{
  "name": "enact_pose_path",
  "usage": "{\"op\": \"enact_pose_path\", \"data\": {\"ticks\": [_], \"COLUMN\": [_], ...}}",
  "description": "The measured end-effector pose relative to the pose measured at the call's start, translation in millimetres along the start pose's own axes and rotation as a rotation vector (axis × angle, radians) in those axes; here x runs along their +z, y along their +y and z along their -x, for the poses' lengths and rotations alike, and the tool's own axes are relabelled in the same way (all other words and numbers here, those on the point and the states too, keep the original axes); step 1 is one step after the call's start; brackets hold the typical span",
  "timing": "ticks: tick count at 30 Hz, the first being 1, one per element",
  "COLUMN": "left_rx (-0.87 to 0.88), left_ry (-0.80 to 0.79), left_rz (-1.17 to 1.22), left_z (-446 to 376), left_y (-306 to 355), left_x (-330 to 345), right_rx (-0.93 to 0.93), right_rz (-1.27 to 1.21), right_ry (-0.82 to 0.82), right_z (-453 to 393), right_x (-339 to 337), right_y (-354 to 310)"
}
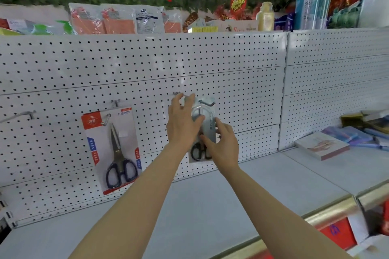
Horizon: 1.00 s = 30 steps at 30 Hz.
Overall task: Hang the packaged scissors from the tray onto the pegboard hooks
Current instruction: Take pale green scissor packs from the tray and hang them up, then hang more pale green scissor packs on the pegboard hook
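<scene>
One packaged pair of scissors (113, 149) with black handles and a red-and-white card hangs on a hook on the white pegboard (147, 65). To its right both hands hold a second scissors package (207, 124) against the board. My left hand (182, 121) grips its upper left side. My right hand (223, 143) pinches its lower right edge. A metal hook (207, 103) passes through the top of this package. Black handles show at its bottom. An empty hook (19, 116) sticks out at the far left. No tray is in view.
A grey shelf (210, 206) runs below the pegboard with a gold front edge. Books and boxes (324, 145) lie on the shelf at right. Packaged goods and bottles (126, 19) line the top of the board under green leaves.
</scene>
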<state>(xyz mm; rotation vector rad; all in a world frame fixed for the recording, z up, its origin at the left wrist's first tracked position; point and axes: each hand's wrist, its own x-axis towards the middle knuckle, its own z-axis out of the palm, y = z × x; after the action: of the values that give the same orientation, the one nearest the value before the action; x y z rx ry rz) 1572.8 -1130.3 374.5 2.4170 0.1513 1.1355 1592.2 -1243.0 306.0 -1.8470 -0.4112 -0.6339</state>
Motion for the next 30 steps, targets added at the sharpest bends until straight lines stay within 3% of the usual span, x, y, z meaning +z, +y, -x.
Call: {"op": "enact_pose_path", "data": {"ticks": [13,19,24,30], "left_rx": [0.177,0.238,0.207,0.17], "left_ry": [0.021,0.07,-0.113,-0.512], "left_rz": [-0.085,-0.041,0.004,-0.053], "left_z": [75,170,277,418], "left_y": [28,72,87,80], "left_x": [-20,10,73,155], "right_rx": [-0.398,-0.412,-0.298,-0.027], "right_rz": [0.567,0.708,0.813,0.911], "right_ry": [0.202,0.156,0.066,-0.105], "right_z": [42,110,183,286], "right_x": [-108,-187,-248,-291], "right_y": [25,71,142,230]}}
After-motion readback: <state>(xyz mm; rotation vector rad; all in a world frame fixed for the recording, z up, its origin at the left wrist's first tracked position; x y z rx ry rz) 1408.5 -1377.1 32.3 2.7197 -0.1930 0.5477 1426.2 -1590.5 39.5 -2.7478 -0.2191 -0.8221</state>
